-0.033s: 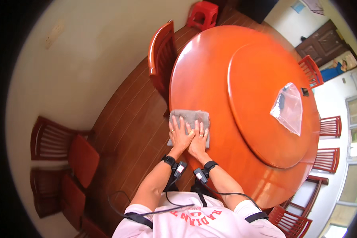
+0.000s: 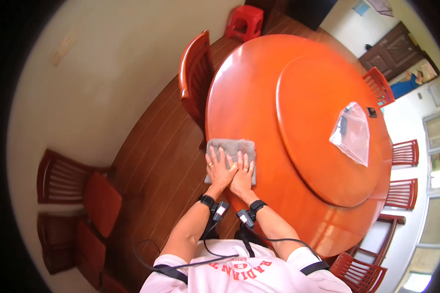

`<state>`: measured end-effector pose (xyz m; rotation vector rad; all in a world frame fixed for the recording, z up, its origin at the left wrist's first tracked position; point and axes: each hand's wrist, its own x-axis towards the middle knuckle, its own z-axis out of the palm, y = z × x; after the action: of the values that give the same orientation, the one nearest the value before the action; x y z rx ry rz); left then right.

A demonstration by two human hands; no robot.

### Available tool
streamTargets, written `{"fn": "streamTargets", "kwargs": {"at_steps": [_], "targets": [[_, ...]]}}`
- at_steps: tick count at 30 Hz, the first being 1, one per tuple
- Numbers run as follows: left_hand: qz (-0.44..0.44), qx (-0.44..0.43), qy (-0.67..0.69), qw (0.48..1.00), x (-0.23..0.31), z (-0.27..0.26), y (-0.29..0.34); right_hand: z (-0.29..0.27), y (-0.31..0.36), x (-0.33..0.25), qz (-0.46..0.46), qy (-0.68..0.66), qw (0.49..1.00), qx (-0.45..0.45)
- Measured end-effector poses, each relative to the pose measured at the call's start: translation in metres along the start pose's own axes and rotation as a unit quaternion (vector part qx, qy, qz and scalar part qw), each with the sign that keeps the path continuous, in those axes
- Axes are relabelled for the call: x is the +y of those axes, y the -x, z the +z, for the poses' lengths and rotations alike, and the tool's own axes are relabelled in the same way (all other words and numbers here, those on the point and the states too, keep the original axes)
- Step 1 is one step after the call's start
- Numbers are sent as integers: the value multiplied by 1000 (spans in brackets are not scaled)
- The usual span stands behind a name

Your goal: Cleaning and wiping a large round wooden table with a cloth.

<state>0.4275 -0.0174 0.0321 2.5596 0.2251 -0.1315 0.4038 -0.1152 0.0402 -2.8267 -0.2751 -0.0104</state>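
A grey cloth point(image 2: 244, 146), folded into a rough square, lies on the near left edge of a round, glossy orange-brown wooden table point(image 2: 239, 93). Both hands rest flat on it, side by side, with the thumbs meeting or overlapping. My left hand point(image 2: 221, 171) has its fingers stretched out and spread over the cloth's left part. My right hand point(image 2: 242, 177) lies on the right part, fingers also extended. Under the palms the cloth is hidden. Each wrist wears a black band with a small cabled device.
A raised round turntable point(image 2: 308, 146) carries a clear plastic bag point(image 2: 354, 136) with something dark inside. A small dark object point(image 2: 372, 113) sits near the far right rim. A wooden chair point(image 2: 195, 73) stands close at the left; more chairs point(image 2: 102, 198) line the wall. A red stool point(image 2: 245, 22) is behind.
The whole view has shifted slightly. Both hands and the cloth keep nearly the same place on the table.
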Motion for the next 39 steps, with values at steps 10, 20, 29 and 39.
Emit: {"fn": "streamTargets", "kwargs": {"at_steps": [10,20,29,39], "targets": [[24,-62,21,998,-4,6,-15,2,-8,25,-30,-18,999,-12],[39,-127,-56,990,43,-8,-5,-23,6,78,-63,-46,997,-27],[200,-219,-8,955,86,6,20,-73,77,156,-51,9,998,-35],[201,-107,255,940,47,26,11,-82,142,161,73,-3,997,13]]}}
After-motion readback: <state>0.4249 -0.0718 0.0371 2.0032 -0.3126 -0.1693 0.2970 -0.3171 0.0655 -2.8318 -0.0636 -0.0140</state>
